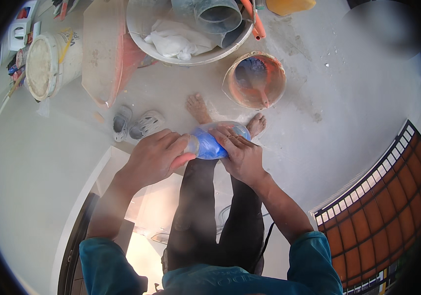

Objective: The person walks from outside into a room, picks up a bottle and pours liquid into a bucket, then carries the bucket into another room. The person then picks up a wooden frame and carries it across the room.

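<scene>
In front of my knees, both hands hold a blue-and-clear plastic object point(209, 143), whose exact kind I cannot make out. My left hand point(157, 153) is closed around its narrow, pale, ringed end, with the thumb pointing toward the blue part. Across the blue part and the rounded clear end lies my right hand point(237, 150), its fingers curled over the top. Both palms hide part of the object. Just beyond it is a bucket point(229, 87) with orange-stained walls, holding dark liquid and an orange-handled tool point(263, 97).
Past my bare feet stands a large round basin point(190, 62) with a white bag point(173, 40) and grey pipe point(217, 19). Grey clogs point(145, 124), an orange-edged panel point(103, 54) and a white bucket point(43, 66) are leftward. A brown gridded panel point(377, 211) borders the right.
</scene>
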Action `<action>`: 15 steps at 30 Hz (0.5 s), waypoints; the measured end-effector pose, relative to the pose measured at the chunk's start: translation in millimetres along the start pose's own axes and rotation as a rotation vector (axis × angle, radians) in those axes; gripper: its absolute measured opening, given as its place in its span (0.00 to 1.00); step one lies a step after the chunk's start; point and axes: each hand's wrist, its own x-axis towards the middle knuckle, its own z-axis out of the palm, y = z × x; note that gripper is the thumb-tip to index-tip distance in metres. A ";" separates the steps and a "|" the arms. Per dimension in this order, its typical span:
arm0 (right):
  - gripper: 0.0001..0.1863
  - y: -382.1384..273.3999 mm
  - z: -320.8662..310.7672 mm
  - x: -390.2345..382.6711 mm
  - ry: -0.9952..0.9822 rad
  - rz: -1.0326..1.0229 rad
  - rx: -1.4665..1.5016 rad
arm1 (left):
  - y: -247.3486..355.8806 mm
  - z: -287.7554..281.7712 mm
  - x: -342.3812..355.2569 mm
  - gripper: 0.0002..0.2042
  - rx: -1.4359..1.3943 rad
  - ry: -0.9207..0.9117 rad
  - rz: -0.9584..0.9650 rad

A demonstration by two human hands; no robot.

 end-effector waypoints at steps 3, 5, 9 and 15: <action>0.30 -38.3 -1.1 28.2 0.201 -0.030 0.030 | 9.6 -46.2 -5.4 0.20 0.025 0.154 -0.080; 0.29 -69.6 -1.0 51.9 0.334 -0.053 0.048 | 17.9 -73.5 -6.4 0.22 -0.024 0.387 -0.213; 0.31 -127.0 -10.6 111.2 0.556 -0.067 0.098 | 23.6 -128.1 -1.3 0.23 0.047 0.648 -0.199; 0.27 -157.0 -22.8 142.9 0.581 -0.020 0.239 | -4.3 -205.0 46.2 0.20 -0.056 0.770 -0.092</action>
